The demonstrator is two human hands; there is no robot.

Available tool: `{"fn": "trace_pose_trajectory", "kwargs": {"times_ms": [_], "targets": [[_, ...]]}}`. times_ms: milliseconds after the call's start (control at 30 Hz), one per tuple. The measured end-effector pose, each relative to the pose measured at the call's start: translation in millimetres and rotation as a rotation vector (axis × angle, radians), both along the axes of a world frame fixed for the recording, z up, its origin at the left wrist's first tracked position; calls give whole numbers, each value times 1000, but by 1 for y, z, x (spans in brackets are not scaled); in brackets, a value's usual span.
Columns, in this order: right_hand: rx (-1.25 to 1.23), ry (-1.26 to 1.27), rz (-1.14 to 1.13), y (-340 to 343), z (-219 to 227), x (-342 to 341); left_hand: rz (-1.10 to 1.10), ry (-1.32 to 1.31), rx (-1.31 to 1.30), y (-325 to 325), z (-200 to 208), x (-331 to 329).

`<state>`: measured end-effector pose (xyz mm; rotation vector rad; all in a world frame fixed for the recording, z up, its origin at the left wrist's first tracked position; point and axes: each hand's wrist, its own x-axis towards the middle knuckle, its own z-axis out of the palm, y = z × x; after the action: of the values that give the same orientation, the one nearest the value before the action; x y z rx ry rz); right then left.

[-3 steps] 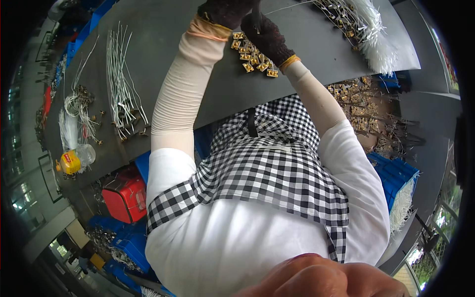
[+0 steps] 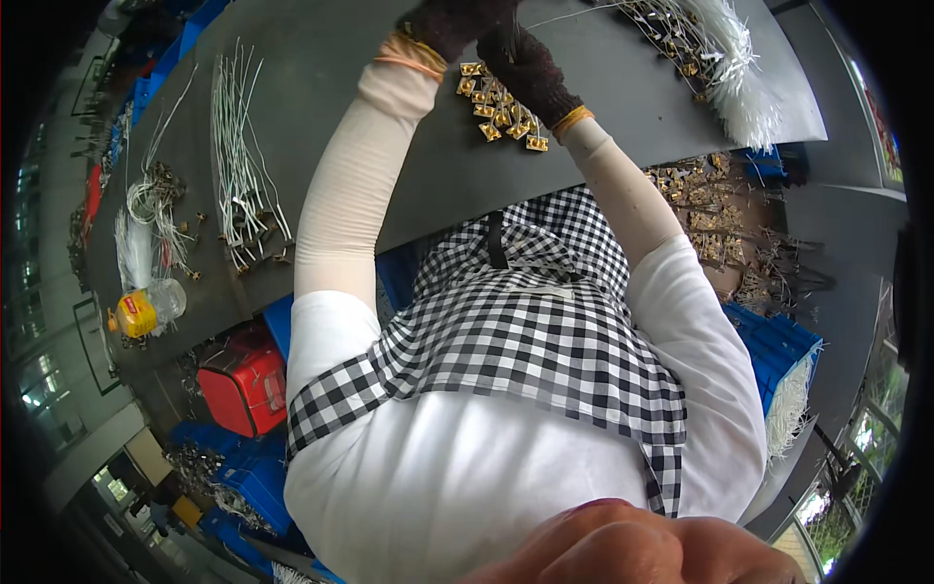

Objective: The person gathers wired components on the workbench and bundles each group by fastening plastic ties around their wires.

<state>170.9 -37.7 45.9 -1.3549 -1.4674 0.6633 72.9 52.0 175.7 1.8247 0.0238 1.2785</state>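
Note:
Both hands are at the top edge of the head view, in dark gloves with orange cuffs. My left hand (image 2: 455,27) is partly cut off by the frame and blurred, so its fingers cannot be read. Close beside it, my right hand (image 2: 530,80) is closed round something dark and narrow that I cannot make out. A thin white wire (image 2: 574,13) runs from near the hands to the upper right. Just under my right hand lies a loose group of small brass-coloured metal parts (image 2: 493,121) on the dark grey table (image 2: 389,185).
White wires with metal ends (image 2: 243,156) lie left, beyond them a coiled wire bundle (image 2: 154,202) and a clear bottle with a yellow label (image 2: 139,312). A white strand bundle (image 2: 735,78) lies upper right. Below the table are brass parts (image 2: 715,209), blue crates (image 2: 778,350) and a red box (image 2: 243,389).
My left hand and forearm have shifted slightly left and up. My right hand has barely moved, and the brass parts lie as before.

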Motion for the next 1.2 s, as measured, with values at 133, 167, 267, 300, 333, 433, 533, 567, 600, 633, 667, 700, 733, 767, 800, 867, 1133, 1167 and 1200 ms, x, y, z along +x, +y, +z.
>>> {"fn": "trace_pose_trajectory", "kwargs": {"times_ms": [133,167,267,300,333,433,533,567,600,633,667,700,733,767,800,867,1133,1167,1200], "targets": [[-103,-53,29,10,-14,19,109,348,-641,-36,7,-2],[-114,-57,26,12,-17,23,121,326,-616,-38,15,-3],[-134,67,53,-2,-12,2,158,353,-635,-37,3,-10],[-70,110,49,-9,-7,-10,57,378,-645,-34,-4,-17],[-4,151,34,-13,0,-13,-56,404,-650,-33,-3,-22],[-50,3,22,-15,1,6,-270,291,-397,-33,3,-36],[-24,67,86,-4,10,-11,307,591,512,32,-73,-88],[-34,96,72,-3,3,-4,116,534,-382,25,-103,-92],[-37,127,87,2,3,-7,303,740,-192,27,-139,-99],[-37,121,73,5,0,0,262,940,-97,21,-155,-97],[-40,124,81,5,-1,0,286,1041,-193,12,-165,-92],[-40,127,89,6,1,2,321,1105,-205,12,-169,-87],[-36,123,79,3,4,4,355,1168,-216,7,-169,-82],[-14,107,99,1,10,0,361,1167,-210,4,-177,-86],[14,91,120,-2,18,-4,285,1049,-208,-2,-183,-91],[-54,48,91,-6,22,-10,364,1081,221,12,-201,-96],[-60,73,49,-21,21,-9,321,1152,95,-2,-187,-65],[-59,54,35,-18,16,-7,321,1194,76,-3,-178,-63],[-56,59,32,-17,16,-8,318,1235,56,-5,-169,-63]]}}
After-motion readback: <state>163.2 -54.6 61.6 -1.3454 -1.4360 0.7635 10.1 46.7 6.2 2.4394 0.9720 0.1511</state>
